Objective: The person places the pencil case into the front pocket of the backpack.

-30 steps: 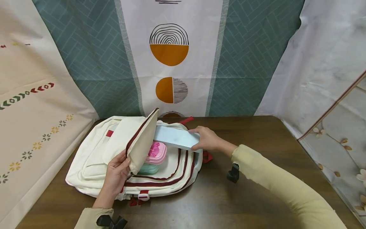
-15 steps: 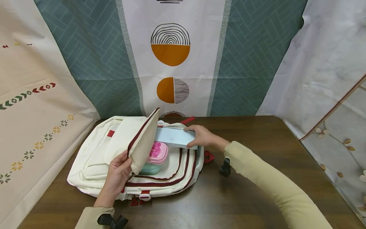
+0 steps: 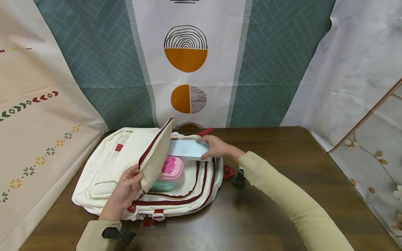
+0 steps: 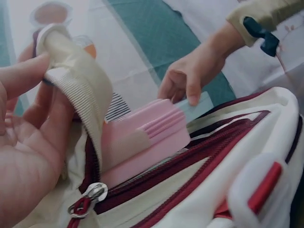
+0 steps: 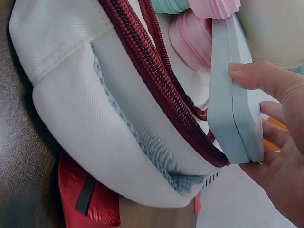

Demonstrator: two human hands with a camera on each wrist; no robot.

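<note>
A white backpack (image 3: pixel 103 167) with maroon zippers lies on its back on the table. My left hand (image 3: pixel 127 184) pinches the edge of its unzipped front flap (image 3: pixel 157 157) and holds it raised. A flat light-blue box (image 3: pixel 185 149) is partly inside the pocket, its left end hidden by the flap. My right hand (image 3: pixel 216 146) grips its right end, thumb on the near side, fingers on the far side, as the right wrist view shows. Beside the box, a pink case (image 3: pixel 172 168) with a flower print sits on a mint-green case (image 3: pixel 163 185) within the pocket.
The brown wooden table (image 3: pixel 267 209) extends to the right of the backpack. Patterned cloths hang behind it and at both sides. A red strap (image 5: pixel 90 194) and a zipper pull (image 4: pixel 88 202) hang off the bag.
My right hand has moved left with the light-blue box, sliding it farther under the flap. The left hand keeps its hold on the flap, nearly still.
</note>
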